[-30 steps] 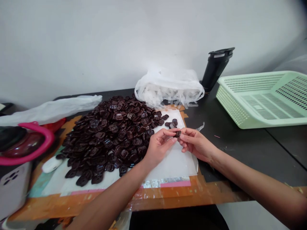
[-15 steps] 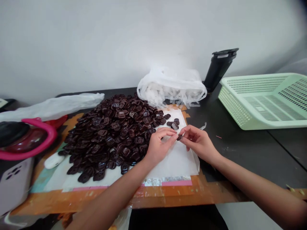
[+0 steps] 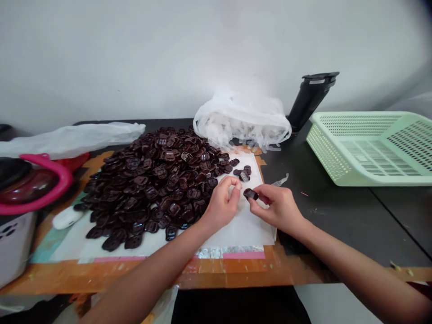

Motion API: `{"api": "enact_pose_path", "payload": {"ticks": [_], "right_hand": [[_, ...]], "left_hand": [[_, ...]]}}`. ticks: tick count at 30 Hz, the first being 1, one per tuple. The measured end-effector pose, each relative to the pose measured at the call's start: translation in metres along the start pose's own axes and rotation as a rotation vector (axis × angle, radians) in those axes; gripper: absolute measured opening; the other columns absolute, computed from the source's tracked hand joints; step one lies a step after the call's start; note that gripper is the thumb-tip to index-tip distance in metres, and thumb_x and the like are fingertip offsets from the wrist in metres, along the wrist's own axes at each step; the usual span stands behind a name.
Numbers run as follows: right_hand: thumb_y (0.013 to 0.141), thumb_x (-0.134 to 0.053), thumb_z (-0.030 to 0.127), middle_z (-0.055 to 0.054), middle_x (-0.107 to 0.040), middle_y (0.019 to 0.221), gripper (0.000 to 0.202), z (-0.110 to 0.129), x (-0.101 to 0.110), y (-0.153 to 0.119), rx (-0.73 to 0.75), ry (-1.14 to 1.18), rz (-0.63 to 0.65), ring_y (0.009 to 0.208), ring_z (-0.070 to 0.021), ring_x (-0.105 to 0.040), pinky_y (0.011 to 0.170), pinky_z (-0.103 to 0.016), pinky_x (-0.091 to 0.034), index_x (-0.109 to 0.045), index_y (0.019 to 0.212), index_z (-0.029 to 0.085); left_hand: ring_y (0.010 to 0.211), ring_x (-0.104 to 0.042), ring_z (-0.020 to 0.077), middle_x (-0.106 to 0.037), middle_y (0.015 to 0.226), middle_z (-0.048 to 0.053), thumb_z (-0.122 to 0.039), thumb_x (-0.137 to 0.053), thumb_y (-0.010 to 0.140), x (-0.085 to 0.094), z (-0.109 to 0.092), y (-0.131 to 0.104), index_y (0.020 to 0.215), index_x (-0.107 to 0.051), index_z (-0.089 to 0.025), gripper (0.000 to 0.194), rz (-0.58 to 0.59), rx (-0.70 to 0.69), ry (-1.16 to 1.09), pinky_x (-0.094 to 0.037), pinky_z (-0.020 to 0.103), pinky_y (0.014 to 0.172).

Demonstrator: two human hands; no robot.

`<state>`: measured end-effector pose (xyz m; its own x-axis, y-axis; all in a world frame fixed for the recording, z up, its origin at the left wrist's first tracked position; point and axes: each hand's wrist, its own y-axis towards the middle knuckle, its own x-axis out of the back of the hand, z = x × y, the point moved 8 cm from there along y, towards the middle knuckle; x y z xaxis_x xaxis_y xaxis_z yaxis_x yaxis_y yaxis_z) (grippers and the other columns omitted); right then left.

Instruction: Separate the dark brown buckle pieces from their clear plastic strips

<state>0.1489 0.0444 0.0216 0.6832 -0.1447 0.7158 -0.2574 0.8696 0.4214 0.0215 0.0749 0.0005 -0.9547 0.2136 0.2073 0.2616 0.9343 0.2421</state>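
Note:
My right hand [image 3: 279,206] pinches a glossy dark-brown buckle-like piece [image 3: 250,194] between thumb and fingers, above the white sheet [image 3: 251,225]. Just left of it, my left hand [image 3: 222,202] is closed in a pinch, apart from that piece. Whatever its fingertips hold, if anything, is too small to make out. A large heap of similar slotted brown pieces [image 3: 158,180] covers the sheet beside my left hand. Beyond my fingertips lies a small group of the pieces [image 3: 245,173], one with a pale, clear-looking part on it.
Behind the heap, a white plastic bag [image 3: 241,119] holds many translucent pieces. A black tumbler [image 3: 312,99] and a green basket [image 3: 364,175] stand right. A small clear strip [image 3: 281,181] lies near my right hand. Left are a pink-handled object [image 3: 64,180], a white oval object [image 3: 67,217] and a phone [image 3: 15,245].
My hands have come apart slightly. The brown piece, earlier mostly hidden between both hands' fingertips, now shows in my right hand alone. The view has shifted a little.

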Motion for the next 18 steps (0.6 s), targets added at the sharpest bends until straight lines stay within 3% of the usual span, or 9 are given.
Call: {"api": "enact_pose_path", "payload": {"ticks": [4, 9, 14, 18], "right_hand": [[0.08, -0.059, 0.026, 0.0, -0.056, 0.072, 0.017, 0.002, -0.007, 0.0, 0.032, 0.077, 0.092, 0.056, -0.0103, -0.047, 0.055, -0.023, -0.038, -0.058, 0.096, 0.018], [0.08, -0.058, 0.023, 0.001, -0.053, 0.067, 0.006, 0.003, -0.004, -0.001, 0.044, 0.04, 0.009, 0.059, -0.011, -0.049, 0.056, -0.023, -0.038, -0.057, 0.083, 0.018], [0.079, -0.057, 0.022, 0.003, -0.046, 0.06, 0.007, 0.009, -0.001, -0.002, 0.057, 0.016, -0.018, 0.053, -0.0091, -0.043, 0.053, -0.022, -0.034, -0.058, 0.077, 0.016], [0.077, -0.057, 0.021, 0.004, -0.041, 0.057, 0.009, 0.01, 0.002, -0.001, 0.054, -0.005, -0.038, 0.051, -0.0079, -0.038, 0.051, -0.021, -0.031, -0.056, 0.07, 0.016]], "left_hand": [[0.076, -0.048, 0.0167, -0.054, 0.081, 0.003, -0.03, -0.049, 0.09, -0.002, -0.001, -0.002, 0.081, -0.057, -0.018, 0.017, -0.005, 0.005, -0.025, -0.037, 0.026, 0.072], [0.074, -0.048, 0.0148, -0.054, 0.08, 0.003, -0.035, -0.048, 0.091, 0.0, 0.002, -0.002, 0.083, -0.055, -0.017, 0.021, -0.026, 0.041, -0.013, -0.036, 0.025, 0.066], [0.051, -0.041, 0.0098, -0.046, 0.056, -0.003, -0.046, -0.041, 0.093, -0.02, 0.017, -0.004, 0.07, -0.048, -0.017, 0.037, 0.236, 0.207, -0.111, -0.032, 0.022, 0.052], [0.047, -0.036, 0.0076, -0.041, 0.052, -0.005, -0.045, -0.044, 0.092, -0.016, 0.012, 0.0, 0.064, -0.043, -0.017, 0.039, 0.253, 0.16, -0.068, -0.029, 0.021, 0.048]]}}
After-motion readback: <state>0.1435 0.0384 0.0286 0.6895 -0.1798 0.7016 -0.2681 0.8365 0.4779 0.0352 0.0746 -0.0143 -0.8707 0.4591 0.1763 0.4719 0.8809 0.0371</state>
